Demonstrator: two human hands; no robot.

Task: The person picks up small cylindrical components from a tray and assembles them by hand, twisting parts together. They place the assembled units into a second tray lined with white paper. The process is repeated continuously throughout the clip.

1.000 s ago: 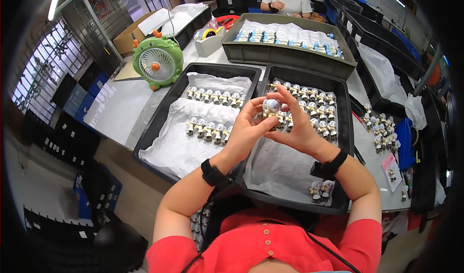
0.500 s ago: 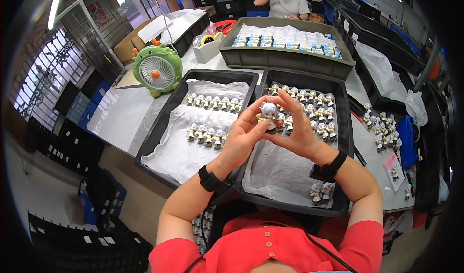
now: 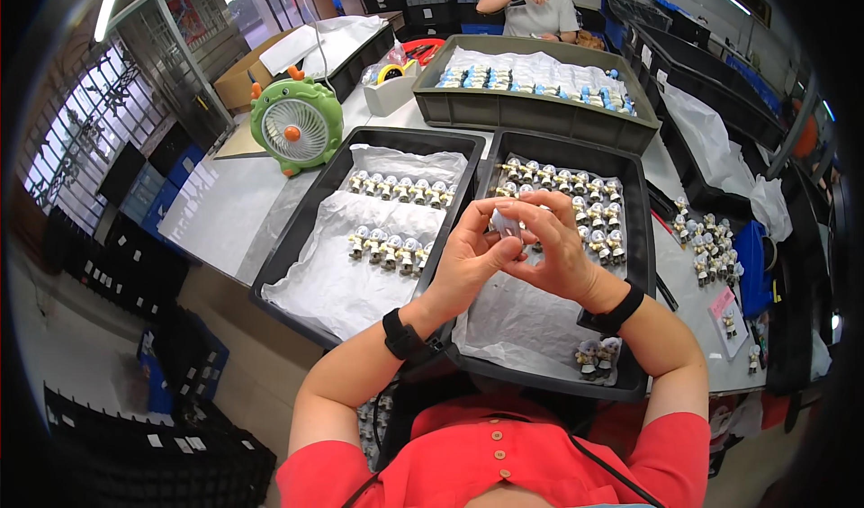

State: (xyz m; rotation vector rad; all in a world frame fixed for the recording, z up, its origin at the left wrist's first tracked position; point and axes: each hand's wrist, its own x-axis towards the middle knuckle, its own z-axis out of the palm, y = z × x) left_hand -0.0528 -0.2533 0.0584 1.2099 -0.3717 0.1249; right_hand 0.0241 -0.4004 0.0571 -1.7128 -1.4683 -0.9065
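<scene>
Left hand (image 3: 470, 254) and right hand (image 3: 560, 254) gripping a figurine (image 3: 507, 225) over the paper-lined black tray (image 3: 640, 256), green fan (image 3: 297, 128) on the white tabletop (image 3: 238, 197) at ten o'clock, olive crate (image 3: 531, 116) at twelve, seated-looking co-worker (image 3: 551, 15) beyond.

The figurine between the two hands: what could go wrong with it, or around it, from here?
The figurine is held at the fingers of the left hand and right hand, so it might slip and drop into the right tray, perhaps disturbing the figurine rows.

The black band on the right wrist appears close to two figurines near the tray's corner; lowering that arm could knock them.
</scene>
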